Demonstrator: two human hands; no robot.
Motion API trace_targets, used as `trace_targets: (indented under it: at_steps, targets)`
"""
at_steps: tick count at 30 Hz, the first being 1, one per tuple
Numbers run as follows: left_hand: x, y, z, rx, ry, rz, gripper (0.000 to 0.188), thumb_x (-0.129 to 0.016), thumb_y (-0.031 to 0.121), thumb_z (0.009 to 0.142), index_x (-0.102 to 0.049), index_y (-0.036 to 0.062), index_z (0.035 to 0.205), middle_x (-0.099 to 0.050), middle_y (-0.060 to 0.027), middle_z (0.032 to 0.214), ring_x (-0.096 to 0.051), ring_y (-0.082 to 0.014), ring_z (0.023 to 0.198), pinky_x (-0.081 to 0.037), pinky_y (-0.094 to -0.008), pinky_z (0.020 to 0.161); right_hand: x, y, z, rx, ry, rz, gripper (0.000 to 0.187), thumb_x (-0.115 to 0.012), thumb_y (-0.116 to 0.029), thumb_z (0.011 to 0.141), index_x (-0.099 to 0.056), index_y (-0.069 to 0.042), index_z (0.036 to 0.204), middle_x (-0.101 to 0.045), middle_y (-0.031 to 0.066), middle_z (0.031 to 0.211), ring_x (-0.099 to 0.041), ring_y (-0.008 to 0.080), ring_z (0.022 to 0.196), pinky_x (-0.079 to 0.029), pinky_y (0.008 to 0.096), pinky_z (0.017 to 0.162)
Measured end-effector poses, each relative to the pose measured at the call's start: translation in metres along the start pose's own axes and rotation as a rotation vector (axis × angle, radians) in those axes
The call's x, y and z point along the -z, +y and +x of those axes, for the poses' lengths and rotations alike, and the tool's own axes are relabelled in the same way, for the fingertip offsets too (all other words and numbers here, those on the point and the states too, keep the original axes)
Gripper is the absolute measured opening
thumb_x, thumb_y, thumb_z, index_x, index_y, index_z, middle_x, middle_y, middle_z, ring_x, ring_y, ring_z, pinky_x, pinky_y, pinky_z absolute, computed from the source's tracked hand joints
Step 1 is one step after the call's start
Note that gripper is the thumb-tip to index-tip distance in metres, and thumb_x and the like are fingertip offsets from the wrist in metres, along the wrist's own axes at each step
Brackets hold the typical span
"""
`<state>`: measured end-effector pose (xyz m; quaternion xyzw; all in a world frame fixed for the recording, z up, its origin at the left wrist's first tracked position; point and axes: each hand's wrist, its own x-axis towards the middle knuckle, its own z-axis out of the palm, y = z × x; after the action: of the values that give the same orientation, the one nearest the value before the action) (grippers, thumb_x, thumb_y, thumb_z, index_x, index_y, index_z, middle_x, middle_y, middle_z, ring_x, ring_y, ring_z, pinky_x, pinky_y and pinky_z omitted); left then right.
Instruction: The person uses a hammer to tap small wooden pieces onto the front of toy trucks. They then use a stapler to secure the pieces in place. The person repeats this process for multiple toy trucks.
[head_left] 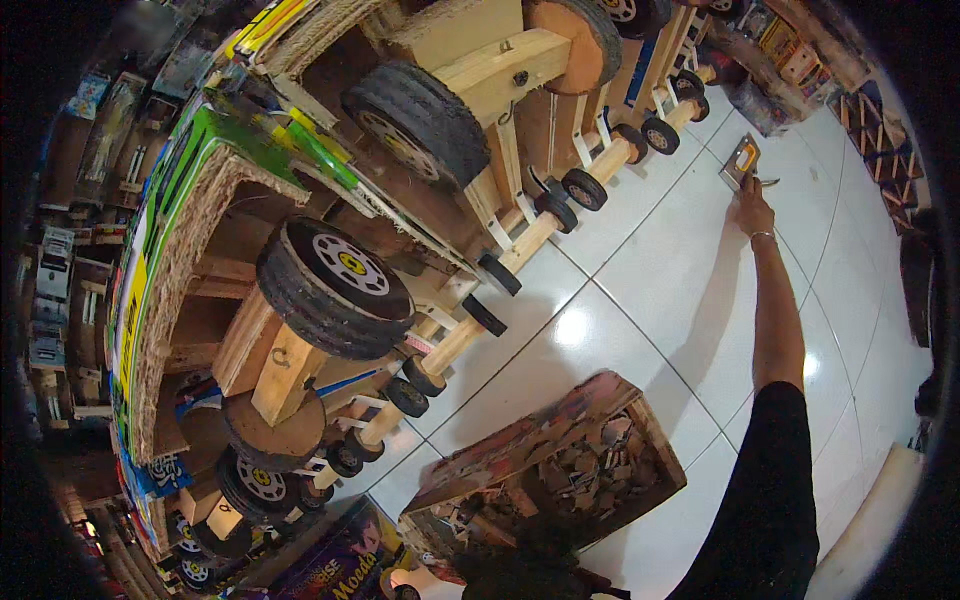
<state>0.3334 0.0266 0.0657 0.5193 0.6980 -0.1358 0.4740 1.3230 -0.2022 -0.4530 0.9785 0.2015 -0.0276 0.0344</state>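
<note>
My right arm in a black sleeve reaches out to the far right over the tiled floor. At its end, my right hand (757, 212) has its fingers closed on one end of a staple gun (743, 160), grey metal with a yellow-orange part, at floor level. A pale patch like skin, perhaps part of my left hand (425, 580), shows at the bottom edge beside a small black wheel; its fingers cannot be made out. To the left lie wooden toy trucks with large black wheels (350, 265) on wooden blocks.
A wooden box (545, 465) of broken wood scraps stands near the bottom middle. Small wheels on wooden axles (530, 243) line the trucks' right side. White floor tiles (650, 270) stretch to the right. A dark printed carton (340, 560) sits at the lower left.
</note>
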Motion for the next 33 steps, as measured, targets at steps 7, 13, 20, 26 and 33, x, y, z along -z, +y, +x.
trace_targets:
  at_steps: [7, 13, 20, 26, 33]
  targets:
    - [0.005, -0.038, -0.012, -0.087, 0.069, -0.111, 0.039, -0.075, 0.018, 0.094, -0.064, -0.0020, 0.125, -0.069, -0.0120, 0.101, -0.066, -0.0184, 0.082, -0.055, -0.0359, 0.072, 0.020, 0.030, -0.164, 0.303, -0.019, 0.043, 0.085, -0.082, -0.031, 0.075, -0.041, -0.013, 0.148, -0.048, 0.0190, 0.149, -0.054, 0.0362, 0.132, -0.051, 0.0546, 0.094]
    - [-0.004, -0.044, -0.050, -0.363, 0.002, -0.042, 0.031, -0.063, 0.015, 0.103, -0.062, 0.0006, 0.131, -0.069, -0.0071, 0.111, -0.064, -0.0134, 0.097, -0.055, -0.0312, 0.083, -0.010, 0.041, -0.295, 0.334, 0.190, 0.151, 0.066, -0.071, -0.023, 0.076, -0.058, -0.006, 0.138, -0.060, 0.0228, 0.137, -0.057, 0.0430, 0.125, -0.048, 0.0540, 0.104]
    - [0.006, -0.111, -0.128, -0.649, 0.323, -0.306, 0.025, -0.065, 0.019, 0.102, -0.068, 0.0029, 0.121, -0.070, -0.0015, 0.096, -0.066, -0.0085, 0.088, -0.053, -0.0260, 0.080, 0.028, 0.013, -0.347, 0.194, 0.038, 0.189, 0.062, -0.069, -0.024, 0.081, -0.056, -0.002, 0.137, -0.058, 0.0221, 0.138, -0.055, 0.0382, 0.128, -0.044, 0.0473, 0.109]
    - [0.016, -0.224, -0.118, -0.704, 0.623, -0.460, 0.031, -0.055, 0.029, 0.108, -0.069, 0.0017, 0.113, -0.069, -0.0019, 0.093, -0.064, -0.0077, 0.084, -0.052, -0.0244, 0.076, 0.127, -0.061, -0.347, 0.203, 0.098, 0.790, 0.061, -0.067, -0.026, 0.085, -0.054, -0.003, 0.140, -0.057, 0.0200, 0.140, -0.054, 0.0358, 0.131, -0.041, 0.0461, 0.112]
    - [0.046, -0.291, -0.057, -0.903, 0.854, -0.444, 0.033, -0.052, 0.032, 0.109, -0.067, 0.0035, 0.117, -0.069, -0.0029, 0.103, -0.063, -0.0093, 0.095, -0.051, -0.0270, 0.083, 0.327, -0.120, -0.404, 0.251, -0.208, 1.777, 0.060, -0.065, -0.028, 0.090, -0.051, -0.004, 0.143, -0.055, 0.0175, 0.143, -0.052, 0.0330, 0.133, -0.038, 0.0447, 0.115]
